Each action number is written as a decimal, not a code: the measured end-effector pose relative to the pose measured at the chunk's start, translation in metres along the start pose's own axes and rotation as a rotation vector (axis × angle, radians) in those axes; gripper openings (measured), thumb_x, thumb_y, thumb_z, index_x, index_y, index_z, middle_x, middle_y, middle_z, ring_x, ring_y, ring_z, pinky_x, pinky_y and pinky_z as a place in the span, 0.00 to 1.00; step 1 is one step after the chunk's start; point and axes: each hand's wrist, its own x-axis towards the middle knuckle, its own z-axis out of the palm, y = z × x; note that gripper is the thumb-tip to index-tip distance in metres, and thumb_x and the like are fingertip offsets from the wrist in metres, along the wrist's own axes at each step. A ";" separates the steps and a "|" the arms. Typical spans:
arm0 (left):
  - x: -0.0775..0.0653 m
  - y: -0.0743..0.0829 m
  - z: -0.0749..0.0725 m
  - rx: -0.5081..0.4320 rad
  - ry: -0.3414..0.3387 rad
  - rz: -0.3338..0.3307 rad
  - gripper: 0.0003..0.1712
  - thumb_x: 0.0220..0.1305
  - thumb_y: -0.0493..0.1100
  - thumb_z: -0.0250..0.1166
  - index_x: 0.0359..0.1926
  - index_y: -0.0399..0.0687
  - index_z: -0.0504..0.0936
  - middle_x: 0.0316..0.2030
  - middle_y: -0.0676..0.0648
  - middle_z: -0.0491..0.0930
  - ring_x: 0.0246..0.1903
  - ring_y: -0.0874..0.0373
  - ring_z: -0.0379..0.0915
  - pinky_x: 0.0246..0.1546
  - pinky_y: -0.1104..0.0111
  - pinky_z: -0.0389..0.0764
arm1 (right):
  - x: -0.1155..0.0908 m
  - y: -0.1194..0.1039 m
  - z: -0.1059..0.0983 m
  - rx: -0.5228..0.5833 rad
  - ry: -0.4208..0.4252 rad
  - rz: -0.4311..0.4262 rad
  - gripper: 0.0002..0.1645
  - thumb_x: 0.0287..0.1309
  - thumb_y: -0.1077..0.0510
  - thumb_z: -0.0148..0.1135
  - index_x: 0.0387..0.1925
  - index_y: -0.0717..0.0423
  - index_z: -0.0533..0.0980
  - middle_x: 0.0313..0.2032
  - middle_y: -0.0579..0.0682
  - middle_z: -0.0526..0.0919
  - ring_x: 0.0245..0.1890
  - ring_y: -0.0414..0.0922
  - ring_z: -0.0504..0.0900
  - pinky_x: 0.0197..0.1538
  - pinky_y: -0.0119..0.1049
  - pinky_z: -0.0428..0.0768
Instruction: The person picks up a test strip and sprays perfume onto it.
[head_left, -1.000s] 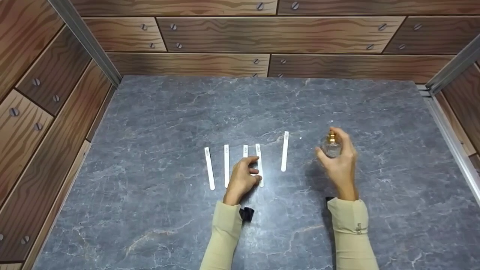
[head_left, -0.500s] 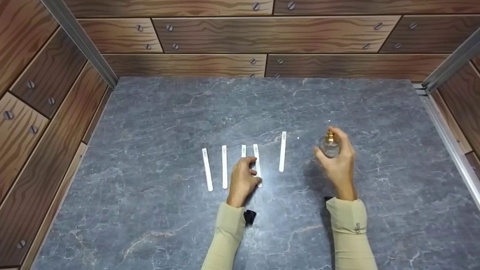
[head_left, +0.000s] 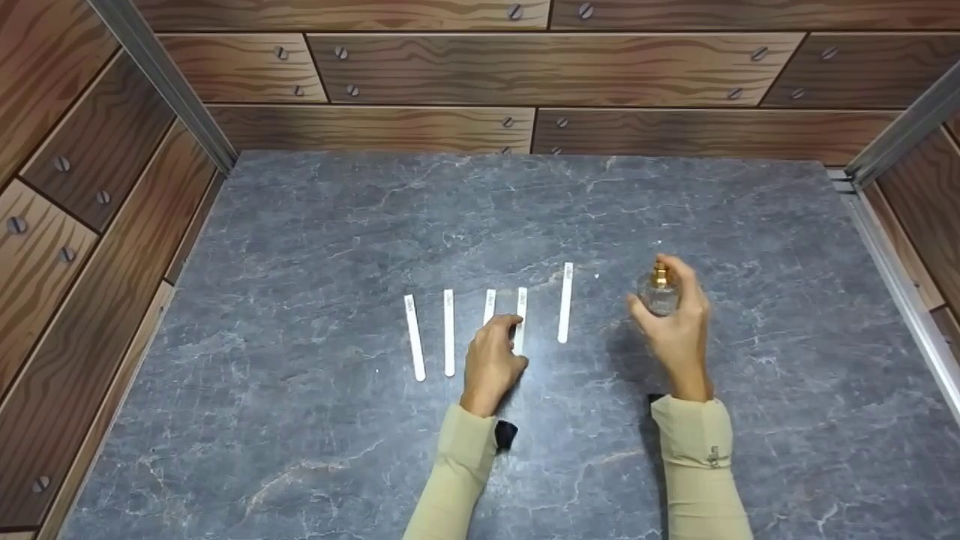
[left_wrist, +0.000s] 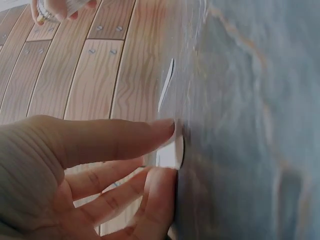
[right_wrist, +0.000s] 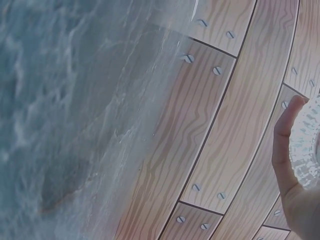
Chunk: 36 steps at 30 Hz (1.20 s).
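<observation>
My left hand (head_left: 493,365) is over the fourth white paper strip (head_left: 522,301) from the left, with the thumb and fingers at its two sides. In the left wrist view, the rounded end of that strip (left_wrist: 170,154) shows between the thumb and a fingertip. Partly covered by the same hand is the third strip (head_left: 490,300). My right hand (head_left: 679,330) grips a clear glass perfume bottle (head_left: 661,300) with a gold spray neck, held above the table, index finger on top. Only the bottle's ribbed glass (right_wrist: 306,145) shows in the right wrist view.
Two more strips, the far-left one (head_left: 415,337) and its neighbour (head_left: 449,334), lie left of my left hand. Another strip (head_left: 565,304) lies between the hands. All have small dark marks at the far end. Wood-patterned walls (head_left: 420,67) enclose the grey marbled table (head_left: 300,420).
My left hand has shifted slightly right, its thumb and fingers closing in on the fourth strip, which has turned and moved a little right. The right hand keeps the perfume bottle nearly still.
</observation>
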 end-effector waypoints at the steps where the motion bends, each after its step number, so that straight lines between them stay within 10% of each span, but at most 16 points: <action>1: 0.000 0.001 0.000 0.010 0.004 0.008 0.30 0.40 0.22 0.67 0.50 0.39 0.86 0.39 0.45 0.84 0.32 0.51 0.80 0.33 0.58 0.82 | 0.000 -0.001 0.000 0.006 0.000 0.000 0.37 0.39 0.81 0.72 0.56 0.69 0.75 0.47 0.60 0.82 0.48 0.36 0.77 0.53 0.28 0.73; 36: 0.002 0.005 -0.007 -0.005 -0.073 0.003 0.23 0.43 0.17 0.60 0.37 0.41 0.88 0.40 0.44 0.79 0.32 0.49 0.79 0.32 0.60 0.81 | 0.001 -0.002 -0.011 -0.027 -0.002 0.014 0.37 0.39 0.82 0.72 0.56 0.69 0.75 0.49 0.63 0.82 0.49 0.34 0.77 0.53 0.27 0.73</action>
